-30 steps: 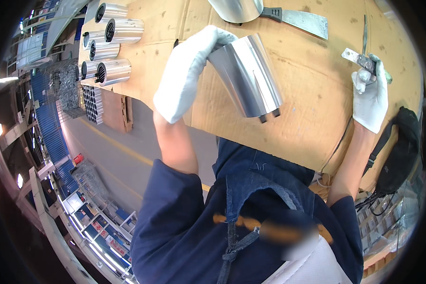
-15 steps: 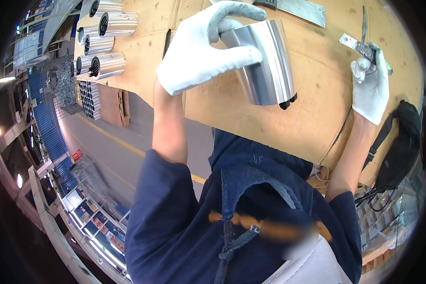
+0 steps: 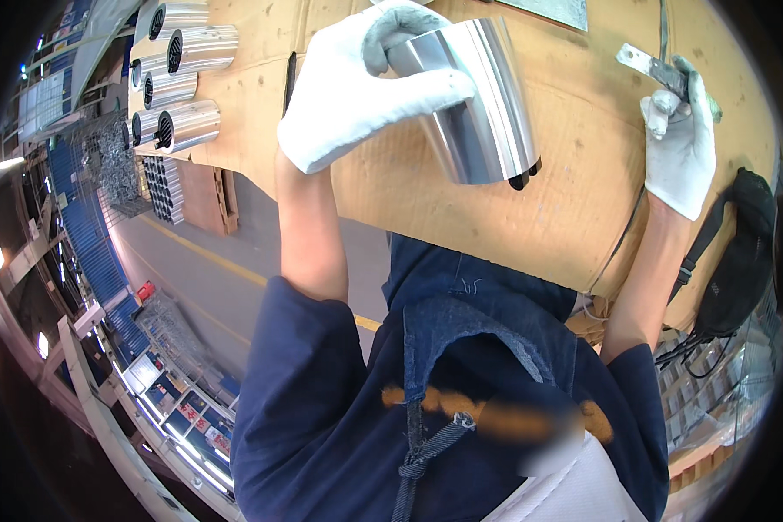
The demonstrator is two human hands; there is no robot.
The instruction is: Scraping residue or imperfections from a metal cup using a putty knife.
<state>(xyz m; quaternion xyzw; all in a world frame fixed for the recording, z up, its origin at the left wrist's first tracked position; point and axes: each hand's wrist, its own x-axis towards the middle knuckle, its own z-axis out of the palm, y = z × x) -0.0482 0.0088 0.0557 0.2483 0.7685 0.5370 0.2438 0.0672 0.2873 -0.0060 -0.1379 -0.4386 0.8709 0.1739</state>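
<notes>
Shiny metal cylinder (image 3: 483,113) is leaning between the left fingers (image 3: 439,90), which are curving half-open around its upper end; farther right, the right fingers (image 3: 663,109) are curling partly closed around a flat-ended tool (image 3: 670,76), a black bag (image 3: 735,261) lying below them

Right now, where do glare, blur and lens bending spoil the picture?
Head view: glare streaks the shiny silver metal cylinder in the white-gloved left hand; head view: a blurred patch lies below the dark blue denim apron; head view: fisheye distortion bows the blue ribbed panel near the left rim.
</notes>
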